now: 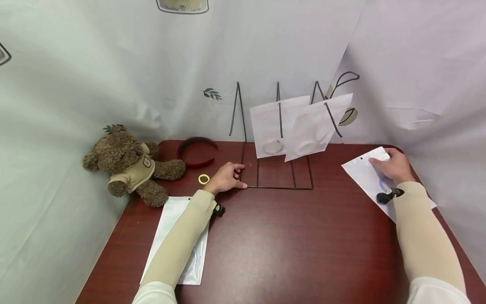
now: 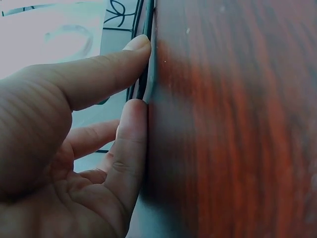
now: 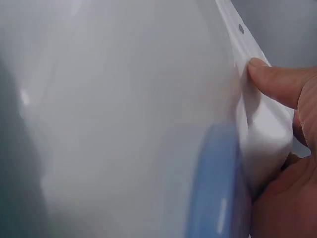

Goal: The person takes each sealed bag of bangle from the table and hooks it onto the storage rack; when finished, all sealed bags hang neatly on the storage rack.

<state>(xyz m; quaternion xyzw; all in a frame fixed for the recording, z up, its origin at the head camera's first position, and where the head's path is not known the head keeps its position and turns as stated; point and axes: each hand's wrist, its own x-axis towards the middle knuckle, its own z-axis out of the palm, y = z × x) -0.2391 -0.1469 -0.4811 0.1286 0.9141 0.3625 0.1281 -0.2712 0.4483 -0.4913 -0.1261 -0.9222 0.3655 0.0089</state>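
Observation:
My left hand [image 1: 226,177] is at the front left corner of a black wire display rack [image 1: 281,187], its thumb and fingers holding the base wire [image 2: 144,74]. Two white bags [image 1: 265,126] with ring-shaped things inside hang from the rack's hooks. Over at the right, my right hand [image 1: 396,166] pinches the top edge of a white plastic bag [image 1: 360,169], thumb on its face near the punched hole. Through the clear side in the right wrist view shows a blue curved band [image 3: 215,178], blurred. This bag is tilted; the hand's other fingers are mostly hidden behind it.
A brown teddy bear [image 1: 117,154] sits at the back left. Beside it lie a dark red headband [image 1: 197,164] and a small yellow ring [image 1: 203,175]. Another white bag [image 1: 195,257] lies under my left forearm. White curtains stand behind the red-brown table [image 1: 296,245].

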